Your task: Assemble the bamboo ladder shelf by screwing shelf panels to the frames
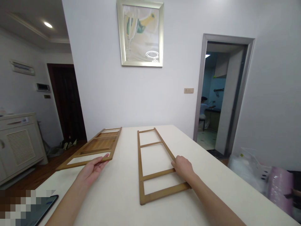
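My left hand grips the near right corner of a wooden frame with a slatted panel in its middle. That frame lies at the left side of the white table, its near left end reaching the table's edge. Farther right is a second wooden frame, made of two long rails and several crossbars with open gaps between them. My right hand is closed around its right rail, close to the near end, and hides part of that rail and crossbar.
A dark-screened tablet or phone rests at the table's near left corner. On the right, plastic bags and a pink wrapped bundle stand beside the table. A white cabinet is at left. Through the doorway, a person sits in another room.
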{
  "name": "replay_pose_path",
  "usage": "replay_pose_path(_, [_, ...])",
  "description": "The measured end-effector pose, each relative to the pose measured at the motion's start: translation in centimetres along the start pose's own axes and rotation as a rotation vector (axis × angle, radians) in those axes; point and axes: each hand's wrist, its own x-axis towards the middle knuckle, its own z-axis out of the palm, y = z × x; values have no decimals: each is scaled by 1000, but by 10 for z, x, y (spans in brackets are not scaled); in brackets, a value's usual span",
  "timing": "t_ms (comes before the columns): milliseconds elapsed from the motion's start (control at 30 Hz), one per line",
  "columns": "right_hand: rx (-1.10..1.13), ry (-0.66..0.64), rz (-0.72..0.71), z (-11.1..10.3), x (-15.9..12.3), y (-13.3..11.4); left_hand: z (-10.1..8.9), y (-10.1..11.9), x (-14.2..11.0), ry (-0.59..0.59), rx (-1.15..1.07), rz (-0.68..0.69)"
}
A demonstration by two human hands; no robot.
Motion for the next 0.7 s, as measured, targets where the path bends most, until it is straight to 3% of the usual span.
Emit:
replay_pose_path(333, [65, -55, 26, 3, 2, 10, 17, -25, -19, -127, 114, 33])
replay_pose_path(533, [86, -41, 68, 4, 9, 27, 42, -56, -50, -173, 115, -8])
replay_pose_path(700, [48, -26, 127, 1, 13, 44, 50, -82, -65, -195, 116, -59])
